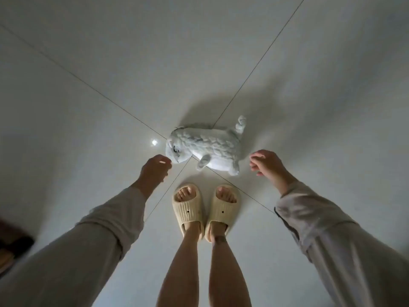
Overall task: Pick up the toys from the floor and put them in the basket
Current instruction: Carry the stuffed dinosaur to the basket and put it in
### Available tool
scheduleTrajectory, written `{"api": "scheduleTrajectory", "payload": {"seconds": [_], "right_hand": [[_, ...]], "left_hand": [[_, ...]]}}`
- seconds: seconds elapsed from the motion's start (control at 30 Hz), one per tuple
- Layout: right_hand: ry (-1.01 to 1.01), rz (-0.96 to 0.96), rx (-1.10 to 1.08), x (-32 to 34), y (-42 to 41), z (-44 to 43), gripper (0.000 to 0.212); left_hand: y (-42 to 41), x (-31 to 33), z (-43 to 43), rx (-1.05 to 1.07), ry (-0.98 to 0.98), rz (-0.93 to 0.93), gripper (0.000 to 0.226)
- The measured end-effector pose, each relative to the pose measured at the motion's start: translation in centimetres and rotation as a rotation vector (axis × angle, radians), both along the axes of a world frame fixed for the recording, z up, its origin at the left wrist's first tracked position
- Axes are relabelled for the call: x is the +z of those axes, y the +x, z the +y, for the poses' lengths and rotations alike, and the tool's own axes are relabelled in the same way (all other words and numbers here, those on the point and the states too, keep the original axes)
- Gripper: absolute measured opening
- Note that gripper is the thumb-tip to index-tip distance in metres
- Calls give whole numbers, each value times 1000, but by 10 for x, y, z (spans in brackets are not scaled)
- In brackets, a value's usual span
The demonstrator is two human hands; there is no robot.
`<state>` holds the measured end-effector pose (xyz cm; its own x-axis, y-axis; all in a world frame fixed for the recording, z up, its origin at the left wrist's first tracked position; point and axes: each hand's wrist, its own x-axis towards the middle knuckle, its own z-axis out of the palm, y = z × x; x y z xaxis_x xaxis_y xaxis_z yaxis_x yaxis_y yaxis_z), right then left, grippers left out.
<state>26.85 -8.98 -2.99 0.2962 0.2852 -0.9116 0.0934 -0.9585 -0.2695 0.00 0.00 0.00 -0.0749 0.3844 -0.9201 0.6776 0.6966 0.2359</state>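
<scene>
Fingers [256,159] flanking plush toy [205,147]

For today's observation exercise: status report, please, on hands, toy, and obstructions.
Left hand and right hand empty, flanking plush toy. Toy lying on floor, untouched. Nothing in the way; basket not in view.

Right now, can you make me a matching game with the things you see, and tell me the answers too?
Things:
1. plush toy
2. left hand
3. right hand
4. slippers

Descriptions:
A. cream, worn on the feet
B. white, lying on the floor
C. empty, near the toy's tail end
D. empty, near the toy's face

Pairs: 1-B, 2-D, 3-C, 4-A
</scene>
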Motion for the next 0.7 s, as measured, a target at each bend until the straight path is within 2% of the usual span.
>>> {"api": "scheduleTrajectory", "payload": {"seconds": [0.1, 0.2, 0.3, 0.37, 0.47, 0.53, 0.7], "right_hand": [[-39, 38, -186, -51, -6, 3, 34], [-62, 56, -276, -91, -16, 4, 51], [-107, 87, -397, -124, -18, 2, 51], [-106, 131, -463, -137, -21, 3, 44], [-69, 91, -373, -135, -26, 6, 49], [-60, 85, -355, -115, -26, 7, 54], [-34, 114, -351, -20, -22, -10, 50]], "left_hand": [[2, -59, 11, 204, -23, 23, 2], [7, -108, 18, 343, -55, 44, 11], [10, -147, 19, 430, -24, 105, 43], [13, -161, 19, 464, -23, 92, 46], [10, -155, 16, 433, -52, 67, 39], [5, -134, 15, 415, -78, 36, 27], [-10, -43, 15, 322, -133, -63, 8]]}}
